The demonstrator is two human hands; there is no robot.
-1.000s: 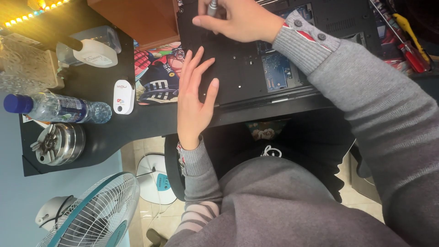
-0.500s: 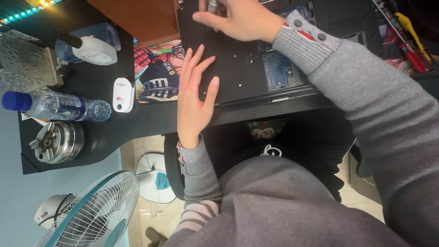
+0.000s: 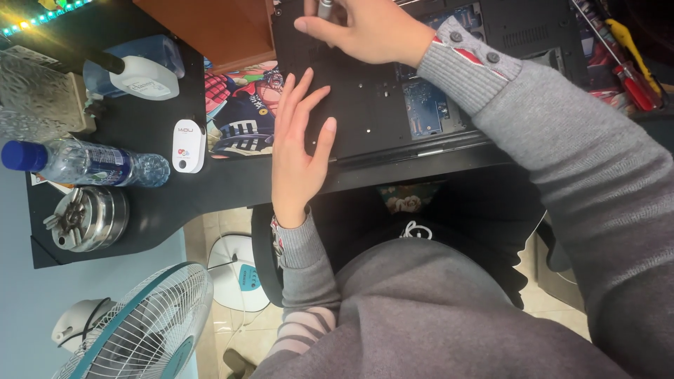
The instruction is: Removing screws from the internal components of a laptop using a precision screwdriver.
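Black upturned laptop base (image 3: 365, 105) lies on dark surface (image 3: 140, 133). Left hand (image 3: 298, 151) flat, fingers spread, pinning it. Right hand (image 3: 365, 31) clenched on silver screwdriver (image 3: 325, 7), tip hidden. Likely screw-removal step; next needs steady downward turning.

The left hand (image 3: 296, 151) lies flat, palm down, fingers spread and pointing away from the body, its forearm straight in a grey sleeve. The right hand (image 3: 365, 31) reaches across from the right, fingers curled in a pinch, wrist bent, sleeve cuffed
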